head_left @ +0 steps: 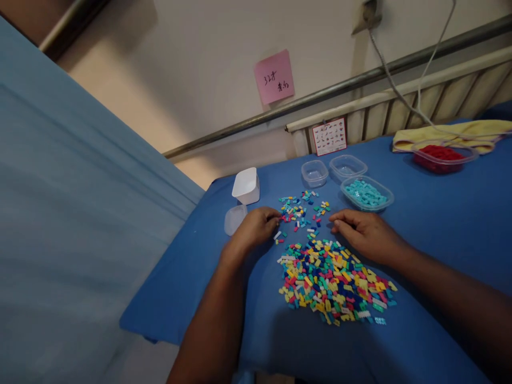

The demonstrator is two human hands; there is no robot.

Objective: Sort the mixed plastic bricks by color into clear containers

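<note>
A heap of small plastic bricks [336, 282] in several colours lies on the blue table cloth [440, 224]. A thinner scatter of bricks [298, 210] spreads just beyond it. My left hand [256, 226] rests on the cloth at the scatter's left edge, fingers curled in a pinch over small pieces I cannot make out. My right hand [364, 229] lies at the heap's upper right, fingers bent and close together, touching the bricks. A clear tub of turquoise bricks [367, 193] stands just beyond my right hand.
Two clear tubs [314, 173] [347, 166] stand behind the scatter. A white tub [246, 186] and a clear lid [234, 218] sit left of my left hand. A tub of red bricks [440, 157], a yellow cloth [460, 133] and a cable lie far right. The wall has a pink note [274, 77].
</note>
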